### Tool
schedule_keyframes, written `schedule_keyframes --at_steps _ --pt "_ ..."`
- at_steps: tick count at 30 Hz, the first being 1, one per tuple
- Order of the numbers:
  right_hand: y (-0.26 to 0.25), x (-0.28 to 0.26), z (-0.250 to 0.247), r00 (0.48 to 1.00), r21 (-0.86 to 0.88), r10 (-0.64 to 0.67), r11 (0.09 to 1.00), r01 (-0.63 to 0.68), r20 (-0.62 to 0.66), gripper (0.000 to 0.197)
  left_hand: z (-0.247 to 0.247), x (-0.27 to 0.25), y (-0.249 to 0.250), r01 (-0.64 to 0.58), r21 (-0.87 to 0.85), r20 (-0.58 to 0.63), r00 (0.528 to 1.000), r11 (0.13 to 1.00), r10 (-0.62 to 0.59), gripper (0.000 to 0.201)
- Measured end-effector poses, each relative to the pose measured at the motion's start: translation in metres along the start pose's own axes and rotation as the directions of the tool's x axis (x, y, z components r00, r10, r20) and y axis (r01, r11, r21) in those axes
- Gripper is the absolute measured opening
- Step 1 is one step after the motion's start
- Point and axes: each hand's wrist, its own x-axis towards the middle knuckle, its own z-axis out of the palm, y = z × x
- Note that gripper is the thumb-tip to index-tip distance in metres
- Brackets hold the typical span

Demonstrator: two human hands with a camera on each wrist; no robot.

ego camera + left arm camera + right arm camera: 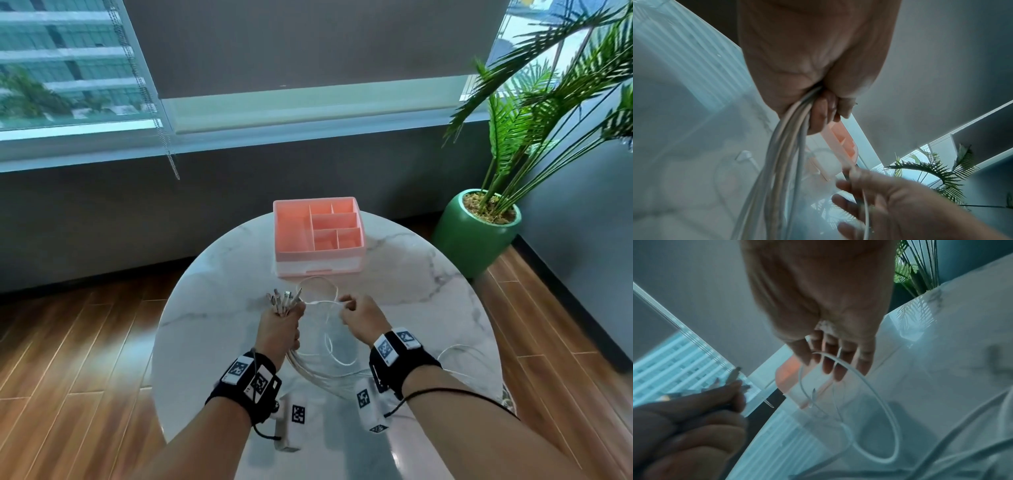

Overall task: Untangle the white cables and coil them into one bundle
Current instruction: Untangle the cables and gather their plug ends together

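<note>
My left hand [281, 325] grips a bunch of white cables [785, 146] in its fist above the round marble table [428, 274]. Their plug ends [284, 297] stick up out of the fist, and the strands hang below it toward the table. My right hand [356, 313] is a little to the right and pinches one white cable [323, 303] that runs across from the left fist. That cable drops into a loose loop [875, 410] under the right hand. More white cable [459, 353] lies on the table at the right.
A pink compartment organiser [317, 234] stands at the table's far side, just beyond the hands. A potted palm in a green pot [476, 233] is on the wooden floor to the right. Window and blinds lie behind. Tagged white blocks [296, 421] hang under both wrists.
</note>
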Motion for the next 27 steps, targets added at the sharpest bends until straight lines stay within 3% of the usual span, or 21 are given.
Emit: schedule_keyframes --at_steps 3,5,7,10,12,14,16,18,22,25,27 --pt "0.019 -0.001 -0.012 0.984 -0.235 0.098 0.963 -0.131 -0.148 0.037 -0.008 -0.002 -0.004 0.023 -0.043 -0.019 1.000 0.999 -0.024 0.023" --pt "0.017 -0.006 -0.011 0.969 -0.331 -0.006 0.940 -0.080 -0.248 0.038 -0.010 -0.004 -0.004 0.028 -0.046 -0.013 1.000 0.999 -0.028 0.024" --pt "0.007 -0.010 -0.003 0.916 -0.399 -0.270 0.907 0.138 -0.298 0.036 -0.010 -0.008 -0.004 0.021 -0.020 0.007 1.000 1.000 -0.021 0.025" --pt "-0.010 -0.015 0.016 0.827 -0.390 -0.557 0.780 0.489 -0.076 0.026 -0.012 -0.008 -0.008 0.015 0.051 -0.023 1.000 0.999 -0.014 0.019" --pt "-0.015 -0.017 0.031 0.836 -0.401 -0.541 0.748 0.529 0.093 0.028 -0.017 -0.006 -0.012 0.025 0.077 -0.075 0.997 0.997 -0.019 0.018" --pt "-0.007 -0.012 0.044 0.907 -0.506 -0.370 0.754 0.419 0.200 0.040 -0.019 -0.005 -0.013 0.039 0.058 -0.086 0.996 0.998 -0.034 0.017" --pt "0.011 -0.010 0.053 0.948 -0.574 -0.203 0.757 0.311 0.246 0.037 -0.019 -0.007 -0.012 0.049 -0.042 -0.060 0.997 0.998 -0.051 0.024" --pt "0.027 -0.010 0.052 0.965 -0.524 -0.140 0.818 0.238 0.220 0.017 -0.019 -0.010 -0.009 0.052 -0.090 -0.043 0.998 0.995 -0.056 0.026" --pt "0.037 -0.012 0.039 0.973 -0.376 -0.149 0.904 0.205 0.174 0.027 -0.020 -0.010 -0.012 0.067 -0.081 -0.033 0.997 0.994 -0.070 0.026" --pt "0.014 -0.011 0.032 0.982 -0.048 -0.171 0.983 0.175 0.080 0.035 -0.016 -0.009 -0.013 0.066 -0.074 -0.021 0.998 0.995 -0.067 0.026" --pt "-0.008 -0.009 0.028 0.991 0.210 -0.131 0.970 0.125 0.016 0.034 -0.011 -0.010 -0.011 0.068 -0.093 -0.008 0.998 0.993 -0.069 0.027"
